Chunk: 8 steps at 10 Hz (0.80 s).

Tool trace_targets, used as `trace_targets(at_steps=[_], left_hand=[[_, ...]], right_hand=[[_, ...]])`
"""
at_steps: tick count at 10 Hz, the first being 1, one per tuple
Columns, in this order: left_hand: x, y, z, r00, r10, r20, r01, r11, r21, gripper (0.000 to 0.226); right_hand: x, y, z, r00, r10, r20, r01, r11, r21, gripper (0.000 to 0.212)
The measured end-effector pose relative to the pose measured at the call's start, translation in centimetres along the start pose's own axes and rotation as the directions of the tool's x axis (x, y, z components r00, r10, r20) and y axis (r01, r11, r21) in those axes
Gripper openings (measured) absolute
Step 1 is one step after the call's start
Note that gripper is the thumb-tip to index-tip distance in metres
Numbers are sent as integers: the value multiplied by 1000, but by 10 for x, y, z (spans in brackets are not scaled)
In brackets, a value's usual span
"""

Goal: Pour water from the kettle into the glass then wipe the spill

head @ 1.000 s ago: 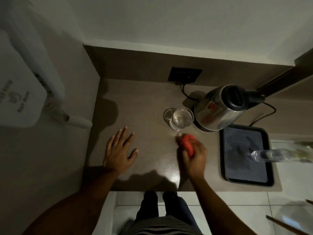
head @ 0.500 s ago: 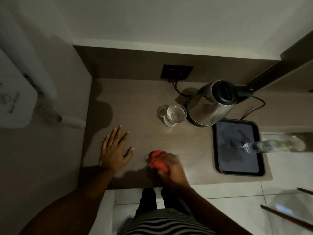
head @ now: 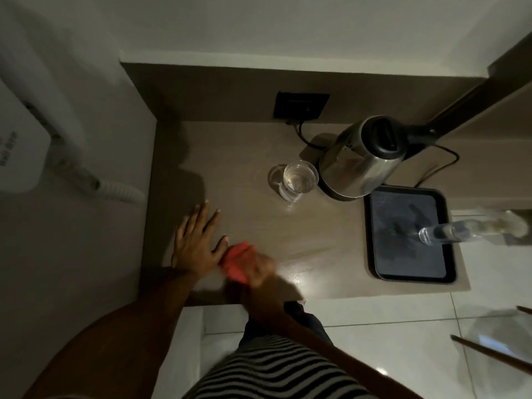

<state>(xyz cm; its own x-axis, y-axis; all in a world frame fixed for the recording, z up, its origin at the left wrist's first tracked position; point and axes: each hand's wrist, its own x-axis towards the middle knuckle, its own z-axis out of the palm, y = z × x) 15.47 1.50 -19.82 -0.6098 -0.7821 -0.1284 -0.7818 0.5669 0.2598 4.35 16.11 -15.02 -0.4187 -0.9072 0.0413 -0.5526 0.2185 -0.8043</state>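
Observation:
A steel kettle (head: 359, 165) with a black lid stands on its base at the back right of the brown counter (head: 244, 156). Just left of it stands a clear glass (head: 298, 178) with water inside. My left hand (head: 197, 243) lies flat on the counter, fingers spread. My right hand (head: 260, 269), blurred by motion, is closed on a red cloth (head: 234, 262) pressed to the counter near the front edge, right beside my left thumb. A wet sheen (head: 299, 276) shows on the surface to the right of the cloth.
A black tray (head: 408, 272) sits at the counter's right end with a clear bottle (head: 443, 234) on its right side. A black wall socket (head: 300, 106) with the kettle's cord is behind. A white wall unit (head: 17, 151) hangs left. Tiled floor lies below the counter's front edge.
My right hand has swept the red cloth from just below the glass toward the front edge and then left, up against my left hand. The left hand has stayed flat.

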Motion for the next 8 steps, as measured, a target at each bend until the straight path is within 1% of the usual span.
trace_targets(at_steps=[1,2,3,4,5,6,7,8], left_hand=[[2,0,1,1000,16,9,-16,1000,3,71],[2,4,-1,1000,6,24,-7,999,54,71],[4,9,-3,999,-32,36,29,997,71,71],[3,22,-9,996,-33,78,26,995,98,69],[3,42,-10,993,-37,109,26,995,96,66],[1,62,-7,991,-44,128,35,997,72,64],[1,75,-4,993,23,119,-29,998,48,68],[5,90,-8,998,20,56,-18,999,-44,74]], right_hand=[[-15,-8,-2,981,-119,153,89,977,194,14],[-18,1,-45,969,230,91,-247,874,418,15],[-14,34,-116,899,388,-203,-305,888,345,29],[-11,80,-194,803,315,-506,-384,923,-34,45],[-15,116,-232,744,359,-564,-570,782,-254,54],[-24,140,-226,787,512,-345,-617,655,-437,78],[-20,156,-223,752,625,-211,-649,644,-405,98],[-15,149,-230,740,641,-205,-661,633,-404,99]])
